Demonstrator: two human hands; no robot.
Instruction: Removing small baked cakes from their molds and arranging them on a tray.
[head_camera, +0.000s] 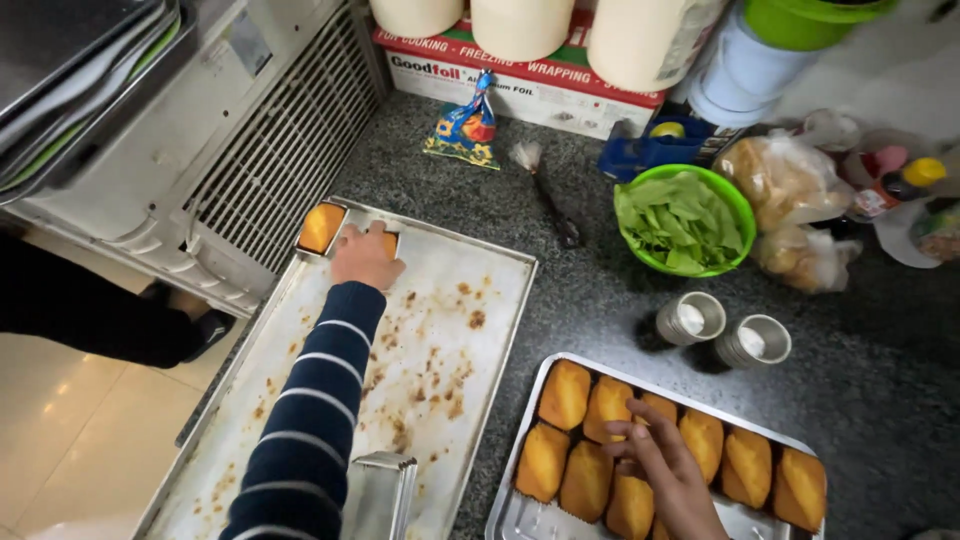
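Note:
My left hand (365, 255), in a navy striped sleeve, reaches to the far left corner of a large stained baking tray (480, 330). It is closed over a small golden cake (391, 241), beside a second cake (321, 227) in that corner. My right hand (665, 465) is over a smaller metal tray (520, 515) near me. That tray holds several golden cakes (565, 393) in two rows. My fingers curl onto one of the middle cakes; whether they grip it is unclear.
A green bowl of lettuce (683, 220), two metal cups (690, 318), bagged bread (785, 180) and a foil box (520, 80) crowd the dark counter behind. A metal mould (380, 495) stands on the large tray's near end. An appliance grille (270, 150) and someone's dark sleeve (90, 310) are at left.

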